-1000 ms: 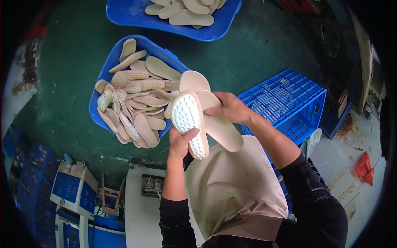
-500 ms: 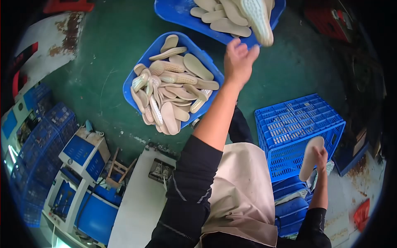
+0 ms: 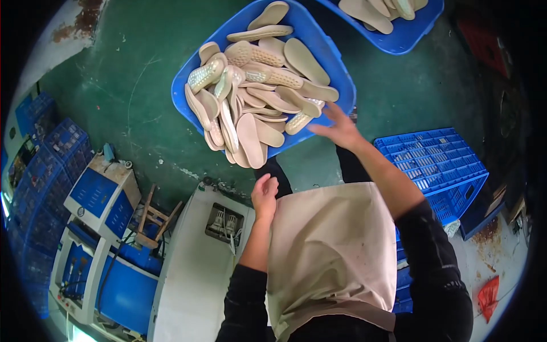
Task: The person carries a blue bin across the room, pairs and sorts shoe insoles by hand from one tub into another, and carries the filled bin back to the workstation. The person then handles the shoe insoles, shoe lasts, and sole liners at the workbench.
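Note:
A blue plastic bin (image 3: 178, 94) holds a heap of beige shoe insoles (image 3: 249, 139), some with textured or shiny heel parts. My right hand (image 3: 341, 130) reaches to the bin's near right side with its fingers apart, close to an insole there. Nothing shows in it. Below the bin, in front of the beige apron (image 3: 333, 245), my left hand (image 3: 265, 196) is raised with loosely bent fingers and nothing visible in them.
A second blue bin (image 3: 393, 44) with insoles stands at the upper right. To the right is a blue slatted crate (image 3: 433, 162). A white cabinet (image 3: 196, 273), a blue and white machine (image 3: 105, 191) and a wooden stool (image 3: 151, 219) are at the lower left.
My left hand has come back from the second bin to the apron. My right hand has moved from beside the crate to the nearer bin, and the insole it held is gone from it.

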### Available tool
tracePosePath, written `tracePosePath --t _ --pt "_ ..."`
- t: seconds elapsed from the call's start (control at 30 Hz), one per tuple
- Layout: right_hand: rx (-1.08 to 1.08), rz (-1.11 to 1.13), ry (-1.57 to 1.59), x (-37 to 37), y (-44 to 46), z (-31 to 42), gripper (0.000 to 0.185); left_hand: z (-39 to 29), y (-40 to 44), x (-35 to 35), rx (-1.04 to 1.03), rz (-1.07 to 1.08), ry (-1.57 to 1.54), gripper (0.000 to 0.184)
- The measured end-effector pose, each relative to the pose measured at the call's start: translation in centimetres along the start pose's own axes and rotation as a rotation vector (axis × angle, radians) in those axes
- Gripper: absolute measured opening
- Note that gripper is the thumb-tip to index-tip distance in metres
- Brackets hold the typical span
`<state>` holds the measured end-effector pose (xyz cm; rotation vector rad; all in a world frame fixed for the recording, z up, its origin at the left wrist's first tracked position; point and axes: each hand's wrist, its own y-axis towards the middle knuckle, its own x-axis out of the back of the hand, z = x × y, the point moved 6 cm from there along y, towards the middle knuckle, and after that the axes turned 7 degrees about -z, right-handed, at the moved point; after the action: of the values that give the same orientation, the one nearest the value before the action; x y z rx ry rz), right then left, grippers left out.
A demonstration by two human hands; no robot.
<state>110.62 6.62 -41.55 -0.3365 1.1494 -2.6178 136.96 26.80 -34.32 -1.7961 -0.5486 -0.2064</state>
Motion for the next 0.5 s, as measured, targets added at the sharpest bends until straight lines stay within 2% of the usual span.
tracePosePath --t 0.03,0.07,0.13,0.2,0.23,0.27,0.3,0.33,0.43,0.5 --pt "-0.136 0.016 -0.136 -4.2 2.9 1.5 0.121 0.8 0.6 1.7 0.007 0.012 -0.008 0.043" --pt "-0.095 -0.029 -0.151 -8.7 6.7 1.9 0.131 1.3 1.2 3.1 -0.013 0.037 -0.056 0.043" --pt "-0.159 -0.119 0.236 -15.8 11.0 6.2 0.134 2.5 1.8 6.3 -0.004 0.057 -0.113 0.043" --pt "-0.101 -0.293 0.396 -21.4 15.5 7.9 0.132 2.0 2.1 9.0 -0.03 0.018 -0.252 0.042" --pt "-0.113 -0.278 0.379 -23.5 18.5 6.1 0.132 2.1 2.3 10.3 -0.017 0.002 -0.315 0.042" --pt "-0.082 -0.355 0.34 -24.7 21.4 4.7 0.121 2.3 2.9 11.6 0.002 -0.012 -0.328 0.042" --pt "-0.053 -0.439 0.299 -25.4 22.5 3.2 0.11 2.4 3.4 12.8 -0.002 -0.036 -0.331 0.042" --pt "-0.067 -0.436 0.272 -25.5 21.4 3.0 0.11 2.7 3.6 13.7 0.001 -0.053 -0.337 0.041" --pt "0.026 -0.509 0.333 -21.1 17.8 5.6 0.069 3.0 4.9 14.3 0.06 -0.038 -0.4 0.039" --pt "0.113 -0.513 0.297 -16.6 13.4 6.9 0.07 1.2 4.5 13.1 0.109 0.009 -0.438 0.038"
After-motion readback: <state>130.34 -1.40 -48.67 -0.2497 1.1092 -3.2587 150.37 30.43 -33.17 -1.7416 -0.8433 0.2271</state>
